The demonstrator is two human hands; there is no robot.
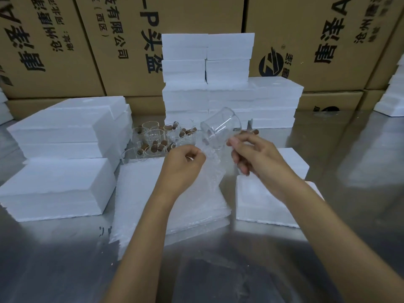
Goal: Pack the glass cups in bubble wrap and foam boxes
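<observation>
A clear glass cup is held tilted above the table, its mouth turned up and to the right. My right hand holds it from below, the thumb by its lower edge. My left hand pinches the top edge of a bubble wrap sheet that hangs from the cup down to a stack of bubble wrap sheets on the table. Several more glass cups with brown wooden handles stand behind the stack. An open foam box lies at the right under my right forearm.
Closed white foam boxes are stacked at the left and in a tall pile at the back. Large printed cardboard cartons wall off the rear. The steel table is shiny in front.
</observation>
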